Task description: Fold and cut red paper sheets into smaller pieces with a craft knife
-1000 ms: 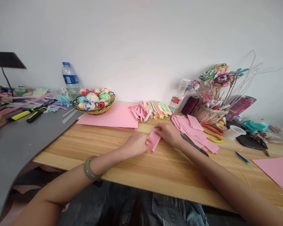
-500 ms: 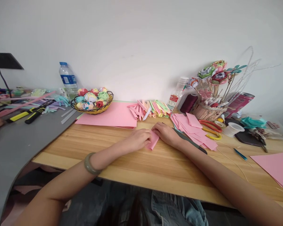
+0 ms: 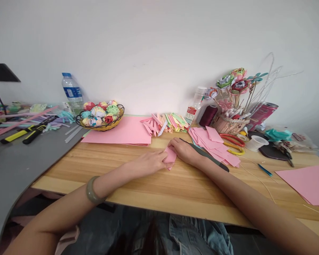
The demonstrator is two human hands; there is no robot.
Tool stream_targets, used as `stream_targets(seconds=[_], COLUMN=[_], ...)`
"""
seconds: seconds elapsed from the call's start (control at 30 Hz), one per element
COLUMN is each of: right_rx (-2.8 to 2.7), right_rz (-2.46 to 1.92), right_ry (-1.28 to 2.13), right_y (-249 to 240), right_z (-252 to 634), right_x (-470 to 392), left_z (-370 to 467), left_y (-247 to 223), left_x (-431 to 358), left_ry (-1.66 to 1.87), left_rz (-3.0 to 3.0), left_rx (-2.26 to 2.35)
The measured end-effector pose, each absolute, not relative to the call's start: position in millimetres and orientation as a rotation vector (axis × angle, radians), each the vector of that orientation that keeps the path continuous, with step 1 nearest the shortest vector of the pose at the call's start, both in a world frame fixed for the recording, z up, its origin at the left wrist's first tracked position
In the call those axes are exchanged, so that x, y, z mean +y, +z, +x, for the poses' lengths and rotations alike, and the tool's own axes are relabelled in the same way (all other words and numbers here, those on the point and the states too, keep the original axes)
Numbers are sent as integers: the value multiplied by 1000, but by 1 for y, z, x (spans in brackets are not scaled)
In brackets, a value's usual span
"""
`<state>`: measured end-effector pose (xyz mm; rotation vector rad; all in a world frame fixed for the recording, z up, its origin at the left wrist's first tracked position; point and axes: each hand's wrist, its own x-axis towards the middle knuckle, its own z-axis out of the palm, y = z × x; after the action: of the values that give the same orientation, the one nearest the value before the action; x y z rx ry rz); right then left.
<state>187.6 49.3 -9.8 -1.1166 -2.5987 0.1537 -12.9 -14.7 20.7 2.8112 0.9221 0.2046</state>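
A small pink paper [image 3: 170, 156], folded, lies between my hands on the wooden table [image 3: 138, 187]. My left hand [image 3: 156, 161] pinches its left, near edge, with the thumb under the fingers. On its upper right edge, the bent fingers of my right hand [image 3: 182, 149] press the paper down. Just right of my right hand lies a pile of pink paper pieces [image 3: 215, 143], partly over a dark flat tool [image 3: 211, 158]. Folded paper strips [image 3: 172, 122] in pink, yellow and green are heaped behind my hands.
Large pink sheets [image 3: 119, 132] lie under a basket of paper flowers [image 3: 101, 115] at the back left. A water bottle [image 3: 72, 92], pliers [image 3: 35, 131], scissors [image 3: 231, 141], a thread spool [image 3: 256, 142] and a flower pot [image 3: 230, 124] stand or lie around. More pink sheets [image 3: 308, 184] are at right.
The view has shifted slightly. My left hand has moved down along the pink paper to its near edge, and more of the paper's face shows. My right hand stays at its upper edge.
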Motion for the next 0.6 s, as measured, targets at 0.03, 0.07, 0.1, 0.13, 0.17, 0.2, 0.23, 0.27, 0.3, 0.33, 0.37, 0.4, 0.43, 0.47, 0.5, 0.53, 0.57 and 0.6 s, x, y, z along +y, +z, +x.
stream_targets(seconds=[0.03,0.07,0.1,0.13,0.17,0.2,0.23,0.27,0.3,0.33,0.37,0.4,0.43,0.47,0.5,0.53,0.57,0.6], right_rx=[-2597,-2596,-2593,-2590,-2588,-2585,-2584,-2584,-2591,-2605,-2625,-2649,-2673,-2692,-2704,-2709,-2708,-2703], right_rz=[-1119,-1120,-1120,-1118,-1115,-1111,-1105,-1094,-1076,-1050,-1017,-978,-941,-910,-889,-879,-877,-882], right_ry=[156,159,163,168,173,180,187,196,209,226,247,271,295,316,333,345,354,358], right_y=[-10,-10,-10,-10,-10,-9,-9,-7,-6,-4,-3,-1,1,2,3,4,4,4], right_z=[188,187,187,187,186,186,186,187,188,189,190,192,194,196,197,198,199,199], right_x=[50,50,50,49,49,48,47,46,45,44,43,43,44,44,45,47,48,50], left_z=[-16,-20,-23,-25,-27,-28,-29,-29,-28,-28,-28,-28,-29,-29,-30,-31,-32,-33], left_y=[21,21,20,20,20,20,20,20,20,20,20,19,19,18,18,17,17,16], left_x=[-19,-23,-27,-30,-33,-36,-38,-39,-39,-39,-38,-37,-36,-35,-34,-33,-32,-32], left_ry=[190,162,128,91,61,41,32,34,51,79,101,108,99,78,56,45,49,62], left_rz=[2872,2931,2980,3016,3038,3048,3052,3049,3038,3015,2984,2950,2918,2893,2881,2882,2892,2904], left_rx=[884,860,859,874,901,935,965,986,992,987,968,936,899,867,841,819,803,792])
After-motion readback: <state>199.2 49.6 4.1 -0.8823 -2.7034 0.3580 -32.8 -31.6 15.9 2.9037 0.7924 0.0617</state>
